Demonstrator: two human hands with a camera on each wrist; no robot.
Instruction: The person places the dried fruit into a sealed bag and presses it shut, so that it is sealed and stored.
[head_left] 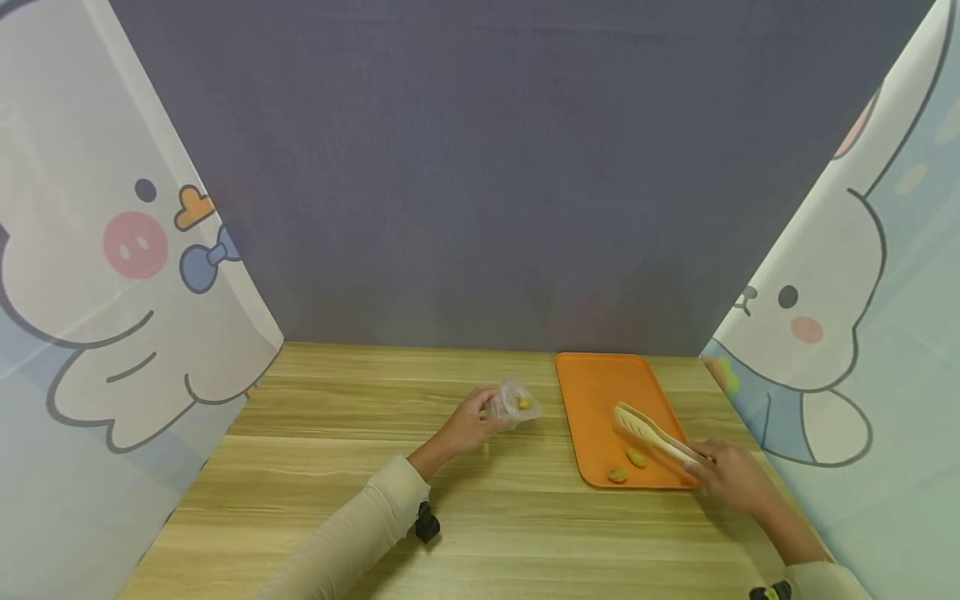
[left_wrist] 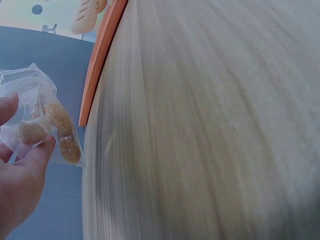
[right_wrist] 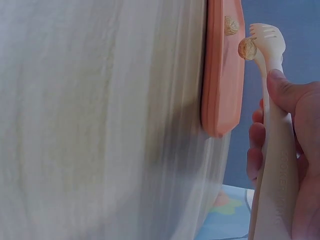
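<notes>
My left hand (head_left: 471, 423) pinches a clear plastic bag (head_left: 510, 392) above the table. Inside the bag lie several wrinkled yellow-brown pieces (left_wrist: 58, 118), seen best in the left wrist view. My right hand (head_left: 731, 477) grips cream-coloured tongs (head_left: 660, 437) by the handles. The slotted heads of the tongs reach over the orange tray (head_left: 600, 392). Two similar pieces, one oval (head_left: 636, 457) and one rounder (head_left: 617, 475), lie on the tray near its front edge. In the right wrist view, a piece (right_wrist: 247, 49) overlaps the tongs' head.
The tray lies on the right part of the wood-grain table (head_left: 337, 467). A dark grey panel (head_left: 465, 183) stands behind the table. Side panels with cartoon animals, a pig-nosed one (head_left: 82, 283) at left and a rabbit (head_left: 802, 275) at right, flank it.
</notes>
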